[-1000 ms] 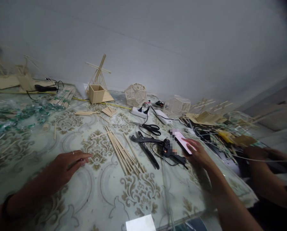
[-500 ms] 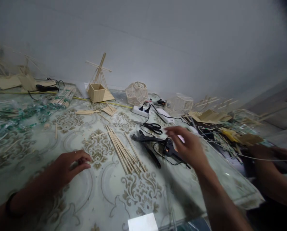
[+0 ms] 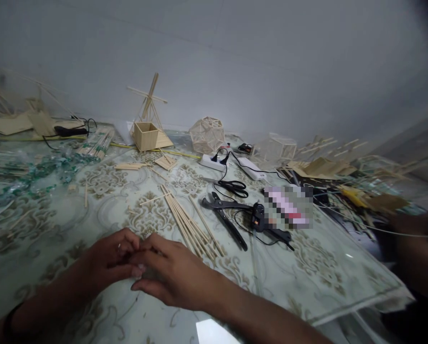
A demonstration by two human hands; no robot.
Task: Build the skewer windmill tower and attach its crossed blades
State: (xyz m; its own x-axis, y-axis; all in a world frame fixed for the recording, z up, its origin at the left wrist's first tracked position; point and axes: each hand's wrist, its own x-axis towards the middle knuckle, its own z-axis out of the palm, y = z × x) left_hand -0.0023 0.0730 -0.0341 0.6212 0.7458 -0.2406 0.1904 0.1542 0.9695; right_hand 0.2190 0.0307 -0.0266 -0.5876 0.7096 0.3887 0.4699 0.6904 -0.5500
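My left hand (image 3: 108,260) and my right hand (image 3: 167,272) meet low over the patterned table cover (image 3: 92,191), fingertips touching. Both sets of fingers are curled and pressed together; whatever they pinch is hidden between them. A bundle of thin wooden sticks (image 3: 188,224) lies just beyond my right hand. Further right are black cutters (image 3: 226,217), a black glue gun (image 3: 267,227) and a phone (image 3: 289,205) lying flat.
Black scissors (image 3: 235,187) and a white power strip (image 3: 214,163) lie behind the cutters. A wooden box model (image 3: 147,136) and a stick sphere (image 3: 207,134) stand by the wall. Stick packs (image 3: 95,143) are at left. Another person's arm (image 3: 414,248) is at right.
My right hand left the phone, swept left across the table and joined my left hand. The left hand's fingers curled in. The phone now lies uncovered.
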